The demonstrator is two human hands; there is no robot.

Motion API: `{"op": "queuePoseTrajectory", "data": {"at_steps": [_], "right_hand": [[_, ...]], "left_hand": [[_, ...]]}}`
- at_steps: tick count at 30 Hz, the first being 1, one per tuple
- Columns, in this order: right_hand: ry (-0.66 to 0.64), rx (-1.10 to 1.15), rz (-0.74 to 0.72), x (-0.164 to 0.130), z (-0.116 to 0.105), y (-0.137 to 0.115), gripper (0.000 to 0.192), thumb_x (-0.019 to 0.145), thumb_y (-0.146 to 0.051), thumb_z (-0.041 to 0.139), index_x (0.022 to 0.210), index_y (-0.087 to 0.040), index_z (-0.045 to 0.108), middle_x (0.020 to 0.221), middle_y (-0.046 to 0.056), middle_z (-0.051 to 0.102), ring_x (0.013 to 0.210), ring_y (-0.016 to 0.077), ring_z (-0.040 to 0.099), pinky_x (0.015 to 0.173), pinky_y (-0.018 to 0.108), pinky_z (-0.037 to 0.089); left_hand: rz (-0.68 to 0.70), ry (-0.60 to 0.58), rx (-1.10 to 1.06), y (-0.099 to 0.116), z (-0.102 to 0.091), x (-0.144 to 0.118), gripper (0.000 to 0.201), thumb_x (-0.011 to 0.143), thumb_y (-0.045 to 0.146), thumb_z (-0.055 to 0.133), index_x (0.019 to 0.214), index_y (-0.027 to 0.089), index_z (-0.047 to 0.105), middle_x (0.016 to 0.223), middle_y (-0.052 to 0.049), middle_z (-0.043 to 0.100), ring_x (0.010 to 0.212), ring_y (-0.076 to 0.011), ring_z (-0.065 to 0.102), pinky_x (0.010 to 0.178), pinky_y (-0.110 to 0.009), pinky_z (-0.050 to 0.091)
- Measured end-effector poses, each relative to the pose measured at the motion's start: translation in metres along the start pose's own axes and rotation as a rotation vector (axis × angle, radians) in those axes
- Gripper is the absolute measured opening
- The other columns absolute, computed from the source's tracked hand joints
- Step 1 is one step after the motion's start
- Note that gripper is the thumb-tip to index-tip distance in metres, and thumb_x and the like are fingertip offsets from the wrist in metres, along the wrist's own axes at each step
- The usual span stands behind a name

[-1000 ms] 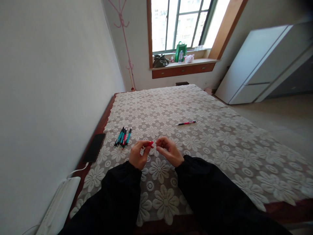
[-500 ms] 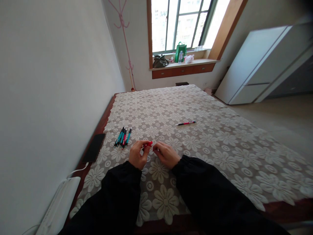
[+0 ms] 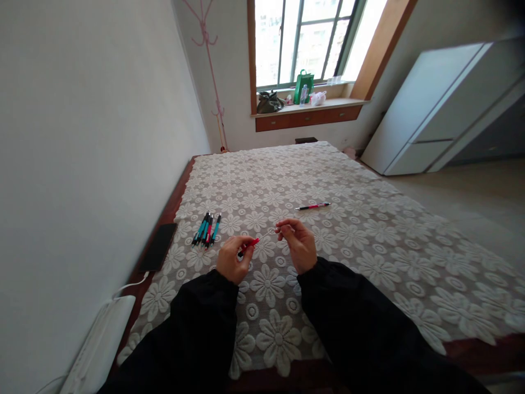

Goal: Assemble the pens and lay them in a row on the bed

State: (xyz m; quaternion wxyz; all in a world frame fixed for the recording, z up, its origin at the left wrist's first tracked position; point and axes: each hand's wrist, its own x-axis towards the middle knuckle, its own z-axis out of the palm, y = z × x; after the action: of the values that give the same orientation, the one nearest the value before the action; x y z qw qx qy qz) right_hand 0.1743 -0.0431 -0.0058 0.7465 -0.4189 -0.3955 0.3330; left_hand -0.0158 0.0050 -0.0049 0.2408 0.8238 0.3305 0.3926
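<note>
Closed around a red and black pen barrel (image 3: 249, 248), my left hand (image 3: 234, 258) holds it above the tablecloth with its open end towards the right. A thin pale pen refill (image 3: 267, 234) sticks out of that end. My right hand (image 3: 299, 243) pinches the refill's far end between thumb and fingertips. To the left of my hands, several pens (image 3: 207, 230) in teal, red and black lie side by side. Farther off, a red and black pen (image 3: 313, 207) lies alone on the cloth.
A flower-patterned tablecloth (image 3: 279, 342) covers the table. Along the left edge lie a dark phone (image 3: 158, 247) with a white cable and a white power strip (image 3: 100, 345). Beyond stand a pink coat rack (image 3: 211, 71), a windowsill with bags, and a white fridge (image 3: 435, 109).
My right hand has moved up and to the right, away from the left one, and more of the pale refill shows between them. My left hand has barely moved.
</note>
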Motion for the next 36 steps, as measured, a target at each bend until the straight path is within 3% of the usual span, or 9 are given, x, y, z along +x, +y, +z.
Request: {"op": "queuePoseTrajectory", "data": {"at_steps": [10, 28, 36], "right_hand": [[-0.008, -0.083, 0.041, -0.0002, -0.0005, 0.0007, 0.023, 0.080, -0.040, 0.072, 0.093, -0.021, 0.066, 0.076, 0.001, 0.063, 0.066, 0.0148, 0.057, 0.058, 0.028, 0.046], [-0.041, -0.131, 0.061, -0.0009, 0.0014, -0.0056, 0.024, 0.079, -0.042, 0.072, 0.090, -0.021, 0.065, 0.074, 0.001, 0.061, 0.066, 0.0146, 0.057, 0.056, 0.028, 0.046], [0.008, -0.092, 0.043, 0.0017, -0.0020, -0.0049, 0.026, 0.080, -0.045, 0.070, 0.089, -0.021, 0.063, 0.077, 0.003, 0.063, 0.069, 0.0164, 0.059, 0.056, 0.029, 0.046]], "left_hand": [[-0.008, -0.002, -0.006, 0.0023, 0.0000, 0.0007, 0.014, 0.085, 0.020, 0.060, 0.097, 0.020, 0.068, 0.087, -0.004, 0.069, 0.077, -0.0166, 0.060, 0.069, -0.028, 0.049], [0.001, -0.015, -0.001, 0.0005, 0.0003, -0.0005, 0.014, 0.087, 0.022, 0.061, 0.098, 0.020, 0.069, 0.087, -0.005, 0.068, 0.076, -0.0167, 0.060, 0.068, -0.029, 0.050], [0.001, -0.013, -0.004, 0.0002, 0.0002, 0.0000, 0.015, 0.085, 0.020, 0.061, 0.098, 0.020, 0.069, 0.087, -0.005, 0.069, 0.077, -0.0171, 0.061, 0.068, -0.029, 0.050]]}}
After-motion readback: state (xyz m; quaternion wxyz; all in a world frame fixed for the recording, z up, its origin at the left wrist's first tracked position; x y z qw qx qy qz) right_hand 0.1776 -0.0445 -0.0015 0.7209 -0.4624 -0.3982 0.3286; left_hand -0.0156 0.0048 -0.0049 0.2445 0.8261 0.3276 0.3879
